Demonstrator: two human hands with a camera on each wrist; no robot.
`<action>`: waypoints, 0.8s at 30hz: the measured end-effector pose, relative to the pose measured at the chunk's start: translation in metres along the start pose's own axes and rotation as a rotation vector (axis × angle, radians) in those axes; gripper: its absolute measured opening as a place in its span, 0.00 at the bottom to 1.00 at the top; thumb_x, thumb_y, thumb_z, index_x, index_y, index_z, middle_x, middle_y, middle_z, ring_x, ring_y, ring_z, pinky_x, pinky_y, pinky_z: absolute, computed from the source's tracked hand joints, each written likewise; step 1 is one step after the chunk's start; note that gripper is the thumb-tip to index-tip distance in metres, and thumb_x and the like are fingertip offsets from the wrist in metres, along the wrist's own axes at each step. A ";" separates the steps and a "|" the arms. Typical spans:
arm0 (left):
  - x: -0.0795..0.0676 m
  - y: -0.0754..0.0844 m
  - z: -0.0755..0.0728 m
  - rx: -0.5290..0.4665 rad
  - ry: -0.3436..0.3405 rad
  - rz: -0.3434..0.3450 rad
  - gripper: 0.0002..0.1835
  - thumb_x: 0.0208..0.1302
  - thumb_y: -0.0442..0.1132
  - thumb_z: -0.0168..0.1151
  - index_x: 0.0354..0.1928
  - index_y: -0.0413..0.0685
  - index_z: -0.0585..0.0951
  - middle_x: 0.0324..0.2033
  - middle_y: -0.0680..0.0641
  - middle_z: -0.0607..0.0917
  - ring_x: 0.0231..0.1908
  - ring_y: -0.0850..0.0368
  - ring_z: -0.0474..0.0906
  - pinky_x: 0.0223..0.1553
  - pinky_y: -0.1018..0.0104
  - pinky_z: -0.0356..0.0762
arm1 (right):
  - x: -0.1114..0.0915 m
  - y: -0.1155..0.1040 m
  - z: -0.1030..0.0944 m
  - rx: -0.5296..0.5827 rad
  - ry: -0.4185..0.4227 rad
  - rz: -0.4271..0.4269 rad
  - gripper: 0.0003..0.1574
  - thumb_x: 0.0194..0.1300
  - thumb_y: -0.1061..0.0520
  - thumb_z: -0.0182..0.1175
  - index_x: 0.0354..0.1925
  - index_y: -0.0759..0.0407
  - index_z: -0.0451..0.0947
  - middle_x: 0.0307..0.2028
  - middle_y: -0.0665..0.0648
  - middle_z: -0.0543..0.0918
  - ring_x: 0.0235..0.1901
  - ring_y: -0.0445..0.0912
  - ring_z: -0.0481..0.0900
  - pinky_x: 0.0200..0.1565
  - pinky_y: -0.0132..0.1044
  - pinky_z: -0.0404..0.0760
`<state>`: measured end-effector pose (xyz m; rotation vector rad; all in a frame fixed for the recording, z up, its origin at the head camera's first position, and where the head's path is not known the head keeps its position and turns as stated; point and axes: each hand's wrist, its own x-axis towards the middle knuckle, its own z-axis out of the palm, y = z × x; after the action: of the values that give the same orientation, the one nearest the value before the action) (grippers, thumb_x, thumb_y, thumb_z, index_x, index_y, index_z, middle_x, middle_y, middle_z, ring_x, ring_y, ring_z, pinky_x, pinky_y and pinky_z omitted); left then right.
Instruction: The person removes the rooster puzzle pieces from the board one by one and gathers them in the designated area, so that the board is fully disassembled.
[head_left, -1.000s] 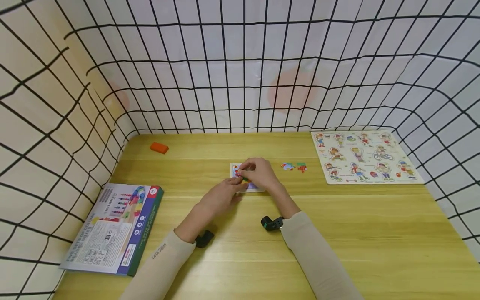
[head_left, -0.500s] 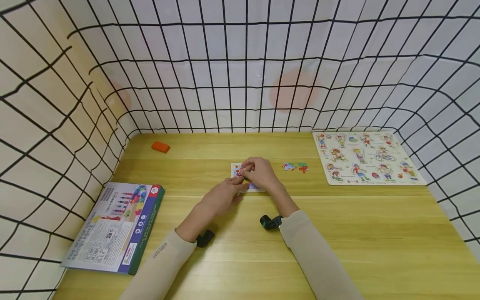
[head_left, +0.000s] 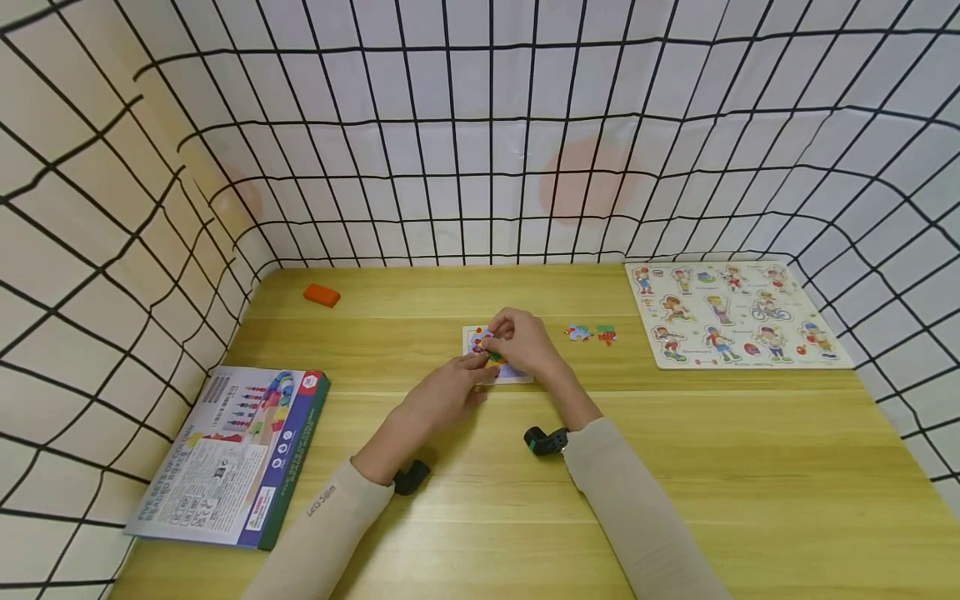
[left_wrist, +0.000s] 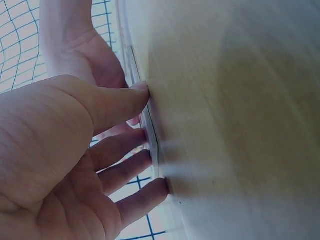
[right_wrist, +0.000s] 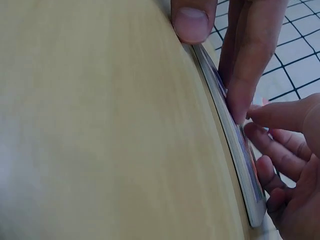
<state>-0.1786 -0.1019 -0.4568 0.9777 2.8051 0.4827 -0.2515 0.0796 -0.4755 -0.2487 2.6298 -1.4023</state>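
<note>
A small picture jigsaw board lies flat on the table, partly covered by both hands. My left hand rests at its near left side; in the left wrist view the thumb touches the board's edge and the other fingers reach out fairly straight. Over the board, my right hand brings thumb and forefinger together on a jigsaw piece, mostly hidden by the fingers. In the right wrist view, the right fingertips meet close beside a left finger pressing on the board. Two loose jigsaw pieces, one bluish and one red-green, lie to the right.
A wooden peg puzzle board with sports figures lies at the back right. At the left is a flat toy box, with an orange block farther back. Black-lined netting surrounds the table.
My right hand has shifted slightly to the right and up over the board, uncovering a little more of its picture. The left hand stays in place.
</note>
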 end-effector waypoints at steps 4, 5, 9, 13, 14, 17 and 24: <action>-0.001 0.001 -0.001 -0.001 -0.008 0.001 0.24 0.74 0.38 0.62 0.70 0.43 0.76 0.73 0.39 0.72 0.73 0.40 0.68 0.75 0.50 0.67 | -0.001 0.001 -0.003 0.043 0.000 -0.013 0.08 0.67 0.55 0.70 0.42 0.55 0.82 0.39 0.55 0.86 0.40 0.48 0.82 0.41 0.38 0.80; -0.001 0.002 -0.001 0.001 -0.013 0.001 0.24 0.74 0.38 0.62 0.70 0.42 0.76 0.73 0.39 0.72 0.73 0.41 0.68 0.75 0.50 0.67 | -0.001 0.002 -0.003 0.056 0.002 -0.019 0.07 0.68 0.55 0.69 0.42 0.55 0.82 0.39 0.55 0.86 0.40 0.48 0.82 0.41 0.38 0.80; 0.000 0.002 -0.002 -0.003 -0.012 0.003 0.24 0.75 0.37 0.62 0.69 0.43 0.76 0.73 0.40 0.73 0.74 0.40 0.68 0.75 0.49 0.66 | 0.000 0.007 -0.008 0.069 0.035 -0.051 0.08 0.69 0.56 0.68 0.46 0.54 0.85 0.41 0.56 0.89 0.41 0.48 0.83 0.44 0.39 0.81; 0.000 0.003 -0.003 -0.001 -0.017 -0.006 0.25 0.74 0.37 0.62 0.71 0.46 0.75 0.73 0.39 0.72 0.73 0.39 0.68 0.75 0.48 0.67 | -0.002 0.010 -0.016 0.086 0.063 -0.051 0.10 0.71 0.56 0.67 0.49 0.52 0.87 0.44 0.56 0.90 0.44 0.50 0.85 0.47 0.42 0.85; 0.000 0.004 -0.004 0.002 -0.019 -0.009 0.25 0.74 0.36 0.62 0.71 0.47 0.75 0.73 0.39 0.72 0.73 0.39 0.68 0.74 0.47 0.67 | -0.003 0.010 -0.019 0.089 0.065 -0.042 0.10 0.71 0.56 0.66 0.49 0.52 0.87 0.45 0.56 0.90 0.44 0.51 0.86 0.47 0.44 0.86; 0.000 0.004 -0.004 0.021 -0.034 -0.022 0.26 0.74 0.37 0.62 0.72 0.49 0.75 0.74 0.40 0.70 0.73 0.39 0.67 0.74 0.48 0.68 | -0.007 0.009 -0.029 0.110 0.058 -0.017 0.11 0.72 0.56 0.65 0.50 0.53 0.87 0.46 0.57 0.88 0.43 0.52 0.88 0.45 0.43 0.87; -0.001 0.005 -0.003 0.006 -0.024 -0.023 0.26 0.74 0.36 0.62 0.72 0.50 0.75 0.75 0.40 0.70 0.73 0.38 0.68 0.73 0.47 0.69 | -0.010 0.015 -0.053 0.123 0.047 0.029 0.11 0.73 0.58 0.64 0.51 0.56 0.86 0.44 0.59 0.85 0.39 0.53 0.89 0.40 0.42 0.89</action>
<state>-0.1755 -0.0998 -0.4521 0.9453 2.7946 0.4560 -0.2540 0.1325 -0.4580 -0.1633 2.5599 -1.5721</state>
